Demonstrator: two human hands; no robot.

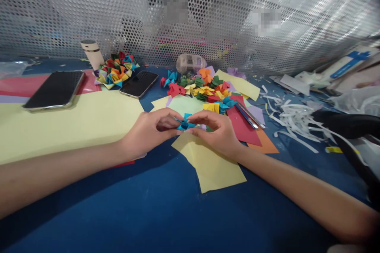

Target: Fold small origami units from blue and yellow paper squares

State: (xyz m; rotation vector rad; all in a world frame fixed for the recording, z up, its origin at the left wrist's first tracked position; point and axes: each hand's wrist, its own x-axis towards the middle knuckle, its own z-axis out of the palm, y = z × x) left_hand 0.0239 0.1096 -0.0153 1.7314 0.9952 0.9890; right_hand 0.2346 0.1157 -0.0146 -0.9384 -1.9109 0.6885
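Observation:
Between my two hands is a small blue folded-paper piece [186,125], pinched from both sides by fingertips and thumbs. My left hand [148,128] grips its left edge, and my right hand [218,128] has its right edge. Fingers cover part of the paper. Below and behind the right hand lies a loose yellow paper sheet [216,166] on the blue table. Just beyond the hands sits a heap of folded paper pieces [204,87] in red, yellow, green, orange and blue. Scissors [247,115] rest on red paper [242,126] to the right.
Large yellow sheets [89,122] cover the left side, with a tablet-like black device [56,89] on them. Behind are a phone [139,84], a multicoloured paper ornament [117,71] and a white cylinder [92,55]. White paper strips [297,118] lie right. A perforated metal panel [118,8] stands behind.

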